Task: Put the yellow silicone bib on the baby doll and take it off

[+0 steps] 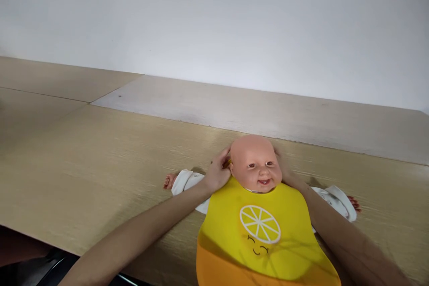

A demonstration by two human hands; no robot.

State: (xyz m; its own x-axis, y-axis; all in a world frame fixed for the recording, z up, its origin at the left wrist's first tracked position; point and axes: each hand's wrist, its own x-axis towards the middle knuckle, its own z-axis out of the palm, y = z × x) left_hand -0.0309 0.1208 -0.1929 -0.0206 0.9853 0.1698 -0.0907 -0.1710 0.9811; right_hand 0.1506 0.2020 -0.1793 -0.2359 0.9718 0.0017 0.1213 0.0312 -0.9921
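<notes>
A baby doll (256, 161) in white clothes lies on its back on a light wooden table (100, 165), arms spread out. A yellow and orange bib (261, 232) with a lemon-slice picture covers its chest. My left hand (217, 172) reaches to the left side of the doll's neck, fingers curled by the ear at the bib's strap. My right hand (283, 167) is behind the right side of the doll's head; its fingers are hidden by the head.
The table runs far to the left and back. A paler board (268, 107) lies along the back against a white wall (214, 18). The table's front edge crosses the lower left, with dark floor below.
</notes>
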